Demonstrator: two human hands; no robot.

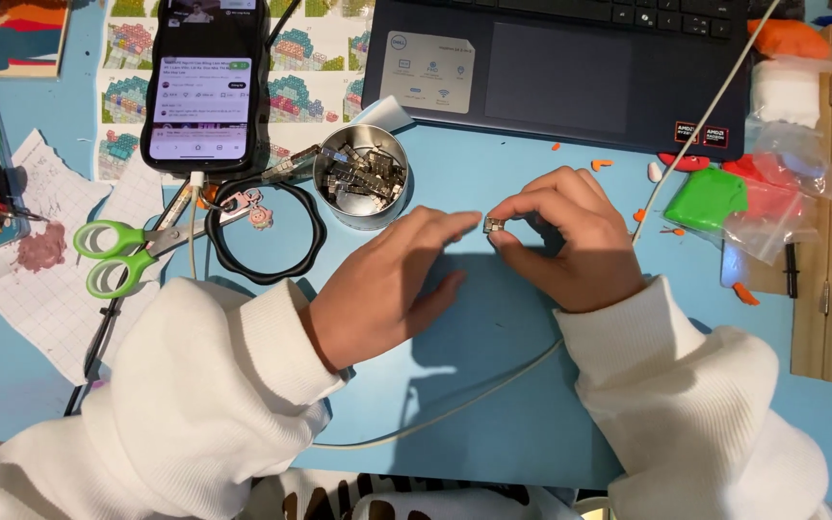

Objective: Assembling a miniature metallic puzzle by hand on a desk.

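Observation:
My right hand (570, 241) pinches a small silver metal piece (493, 224) between thumb and fingertips, just above the blue table (493, 385). My left hand (387, 284) rests flat on the table, fingers together and pointing at the piece, the fingertips touching or almost touching it. Both arms wear white sleeves. A round metal tin (360, 175) filled with several similar silver pieces stands just beyond my left hand.
A dark laptop (570, 67) lies at the back. A phone (204, 82) with a lit screen leans at the back left, with green-handled scissors (117, 255) and a black ring (264, 231) nearby. Coloured clay and plastic bags (753, 193) sit right. A white cable (493, 385) crosses the table.

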